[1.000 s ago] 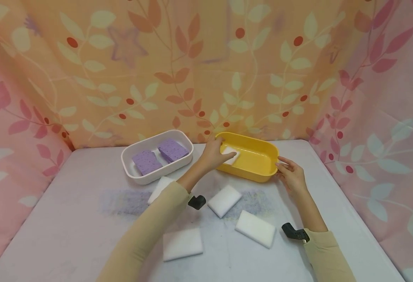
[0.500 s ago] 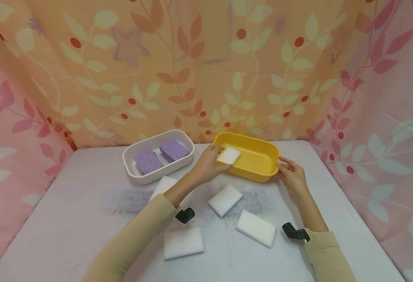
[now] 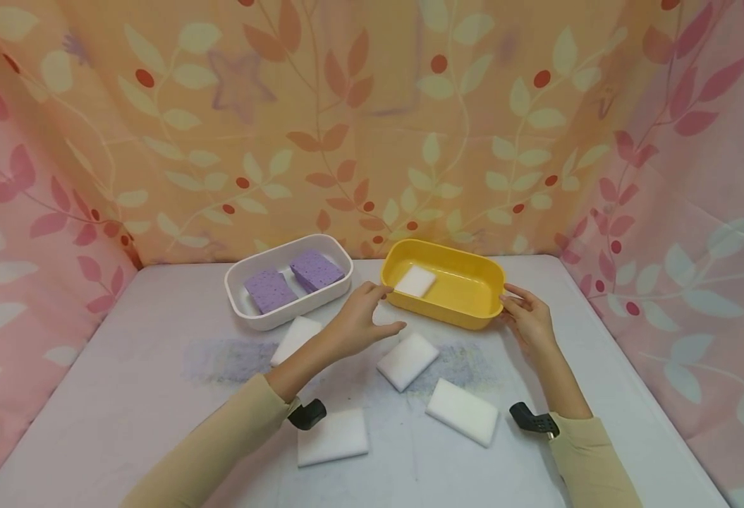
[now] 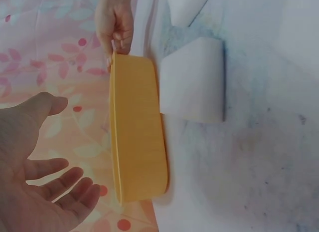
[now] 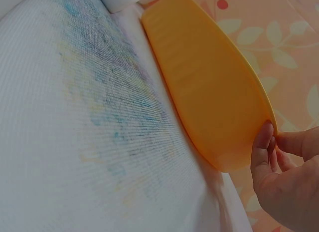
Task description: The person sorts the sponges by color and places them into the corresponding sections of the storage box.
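Note:
My left hand [image 3: 354,323] hovers in front of the yellow tray [image 3: 441,316], its thumb and fingers spread with nothing between them. My right hand [image 3: 529,321] pinches the rim at that tray's right end, as the right wrist view also shows with the hand [image 5: 291,177] at the rim. Inside the yellow tray, at its left end, lies one white sponge [image 3: 416,280]. Several more white sponges lie on the table: one [image 3: 407,361] in front of the tray, one [image 3: 462,411] nearer me, one [image 3: 333,437] by the left wrist, and one [image 3: 297,339] partly behind the left forearm.
A white tray [image 3: 259,321] stands at the back left, holding two purple sponges [image 3: 270,290]. The pale tablecloth [image 3: 124,395] bears smudged bluish stains. Leaf-patterned curtains [image 3: 321,127] hang close behind and along both sides.
My left hand has let go of the white sponge inside the yellow tray and drawn back toward me and to the left. The right hand has stayed at the tray's end.

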`<state>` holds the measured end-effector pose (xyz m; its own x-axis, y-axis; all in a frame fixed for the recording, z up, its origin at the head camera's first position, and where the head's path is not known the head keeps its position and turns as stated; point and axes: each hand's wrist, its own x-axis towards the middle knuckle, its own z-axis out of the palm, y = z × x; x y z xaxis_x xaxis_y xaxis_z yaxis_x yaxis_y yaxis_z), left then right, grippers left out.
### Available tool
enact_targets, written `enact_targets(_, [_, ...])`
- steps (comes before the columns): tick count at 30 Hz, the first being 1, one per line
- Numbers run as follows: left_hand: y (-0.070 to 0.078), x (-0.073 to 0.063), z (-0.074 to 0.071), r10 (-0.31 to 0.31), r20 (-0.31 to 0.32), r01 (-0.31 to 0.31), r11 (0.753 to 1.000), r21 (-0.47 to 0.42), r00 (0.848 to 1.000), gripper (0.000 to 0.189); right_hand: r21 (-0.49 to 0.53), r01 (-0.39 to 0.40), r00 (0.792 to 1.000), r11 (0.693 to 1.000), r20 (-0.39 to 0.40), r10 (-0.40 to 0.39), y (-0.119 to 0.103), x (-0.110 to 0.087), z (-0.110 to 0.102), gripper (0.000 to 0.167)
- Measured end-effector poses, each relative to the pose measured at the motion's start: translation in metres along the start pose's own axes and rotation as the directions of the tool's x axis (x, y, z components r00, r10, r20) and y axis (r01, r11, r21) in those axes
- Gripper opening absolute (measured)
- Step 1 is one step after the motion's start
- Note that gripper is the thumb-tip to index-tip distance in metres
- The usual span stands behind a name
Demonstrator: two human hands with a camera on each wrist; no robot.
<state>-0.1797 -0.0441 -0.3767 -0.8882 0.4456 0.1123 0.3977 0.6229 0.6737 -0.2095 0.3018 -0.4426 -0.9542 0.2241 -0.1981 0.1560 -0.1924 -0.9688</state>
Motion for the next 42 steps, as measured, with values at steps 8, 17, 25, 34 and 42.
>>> enact_targets(8, [-0.005,-0.030,-0.004,0.002,0.010,-0.002,1.000,-0.009,1.000,0.066,0.005,0.014,1.000,1.000,0.010,-0.014,0.000,-0.001,0.000,0.054])
enact_targets(17, [-0.022,-0.066,-0.004,0.007,0.037,-0.007,1.000,-0.003,0.999,0.062,0.011,0.030,0.999,0.999,0.025,-0.031,0.001,0.000,0.000,0.052])
enact_targets(25, [-0.036,-0.097,-0.002,0.038,0.072,-0.037,0.999,-0.015,0.997,0.063,0.009,0.014,1.000,1.000,0.018,-0.014,0.001,-0.001,-0.001,0.056])
enact_targets(34, [-0.047,-0.124,0.003,0.026,0.150,-0.020,0.999,-0.044,0.988,0.066,0.021,0.034,0.999,0.999,0.028,-0.034,0.002,-0.002,0.000,0.053])
enact_targets(42, [-0.058,-0.139,0.010,0.079,0.181,-0.072,0.996,-0.044,0.980,0.069,0.007,0.016,1.000,1.000,0.019,-0.016,0.001,-0.002,0.000,0.056])
